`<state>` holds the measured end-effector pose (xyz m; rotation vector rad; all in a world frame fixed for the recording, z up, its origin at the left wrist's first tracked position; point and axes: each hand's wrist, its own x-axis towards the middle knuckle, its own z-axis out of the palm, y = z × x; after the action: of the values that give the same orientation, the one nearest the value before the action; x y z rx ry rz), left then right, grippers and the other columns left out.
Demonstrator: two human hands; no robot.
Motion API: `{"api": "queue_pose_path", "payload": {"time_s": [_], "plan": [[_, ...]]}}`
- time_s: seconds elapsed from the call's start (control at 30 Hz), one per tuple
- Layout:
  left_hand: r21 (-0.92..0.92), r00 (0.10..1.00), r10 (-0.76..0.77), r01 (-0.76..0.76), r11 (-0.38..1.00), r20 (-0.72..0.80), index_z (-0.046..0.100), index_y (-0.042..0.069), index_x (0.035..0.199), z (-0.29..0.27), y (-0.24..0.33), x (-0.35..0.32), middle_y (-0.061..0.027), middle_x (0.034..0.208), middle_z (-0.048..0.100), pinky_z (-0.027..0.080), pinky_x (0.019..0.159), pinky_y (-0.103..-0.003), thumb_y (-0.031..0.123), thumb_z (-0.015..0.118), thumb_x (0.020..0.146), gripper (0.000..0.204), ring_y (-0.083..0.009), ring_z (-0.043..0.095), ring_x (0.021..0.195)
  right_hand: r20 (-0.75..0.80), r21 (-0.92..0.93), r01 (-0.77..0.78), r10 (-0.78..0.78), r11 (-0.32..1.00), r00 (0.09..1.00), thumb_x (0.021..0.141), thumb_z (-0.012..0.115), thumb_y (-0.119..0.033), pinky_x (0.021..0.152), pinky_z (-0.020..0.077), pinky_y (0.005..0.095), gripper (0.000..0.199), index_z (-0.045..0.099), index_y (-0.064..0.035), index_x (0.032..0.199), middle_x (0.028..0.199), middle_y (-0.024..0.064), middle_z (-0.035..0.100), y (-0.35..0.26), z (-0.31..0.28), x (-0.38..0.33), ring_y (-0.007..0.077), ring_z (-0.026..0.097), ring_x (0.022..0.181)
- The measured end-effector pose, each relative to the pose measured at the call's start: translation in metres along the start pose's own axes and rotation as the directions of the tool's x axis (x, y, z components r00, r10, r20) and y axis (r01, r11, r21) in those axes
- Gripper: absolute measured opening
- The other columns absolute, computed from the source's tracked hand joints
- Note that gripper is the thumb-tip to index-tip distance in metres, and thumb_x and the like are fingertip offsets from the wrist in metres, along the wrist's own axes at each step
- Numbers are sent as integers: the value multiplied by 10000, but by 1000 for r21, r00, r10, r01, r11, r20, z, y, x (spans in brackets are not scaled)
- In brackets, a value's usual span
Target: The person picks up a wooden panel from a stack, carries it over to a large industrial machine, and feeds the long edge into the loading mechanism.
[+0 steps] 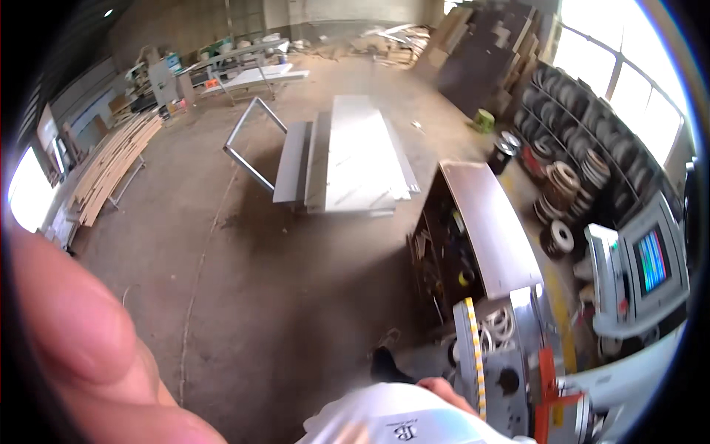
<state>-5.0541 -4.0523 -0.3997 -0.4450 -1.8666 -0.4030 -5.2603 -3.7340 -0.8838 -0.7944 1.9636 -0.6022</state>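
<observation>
One left hand huge and blurred against the lens at lower left, fingers' state unclear, right hand low beside the grey machine, fingers hidden, cabinet just past it, pale panel stack mid-floor, bare concrete floor between.

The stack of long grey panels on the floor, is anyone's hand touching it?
No, the stack of grey panels lies alone on the floor, with no hand near it.
</observation>
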Motion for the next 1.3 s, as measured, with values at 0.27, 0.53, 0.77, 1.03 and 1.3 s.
{"api": "queue_pose_path", "payload": {"time_s": [0.27,0.53,0.77,1.03,1.3], "plan": [[231,998,-59,56,971,5,602,5,980,45,-156,19,-81,830,623,526,697,-387,249,620,960,245,-223,610,741,-111,-75,53,-61,996,992,880,654,-433,727,537,396,354,747,-94,921,829,159,702,-81,-112,203,339,682,792],[302,962,-268,240,923,54,603,11,954,76,-335,34,-68,794,620,529,668,-388,256,609,969,245,-217,607,703,-73,-140,22,-33,990,997,888,653,-431,783,534,381,381,744,-75,989,928,149,724,-154,-251,333,321,684,861],[253,368,-896,868,428,250,650,32,1035,151,-593,-233,-84,796,688,521,652,-294,184,590,957,181,-140,661,714,-207,-11,-154,149,988,967,900,658,-336,703,531,333,321,737,-26,922,787,107,712,-133,-268,399,226,679,733],[537,-387,-783,840,-81,487,670,57,998,239,-788,-554,-85,885,719,530,787,-372,439,508,980,415,-225,686,812,-180,207,-463,499,862,848,880,609,-375,816,512,369,382,718,-20,970,920,170,718,-32,-229,423,250,687,901],[579,-730,-676,594,-558,98,539,-113,1288,287,-926,-674,-293,1322,563,419,1055,-447,707,426,908,911,-391,533,1268,-159,601,-489,694,632,702,938,656,-284,698,498,276,309,709,20,925,803,49,689,-188,-276,489,124,622,737]]}}
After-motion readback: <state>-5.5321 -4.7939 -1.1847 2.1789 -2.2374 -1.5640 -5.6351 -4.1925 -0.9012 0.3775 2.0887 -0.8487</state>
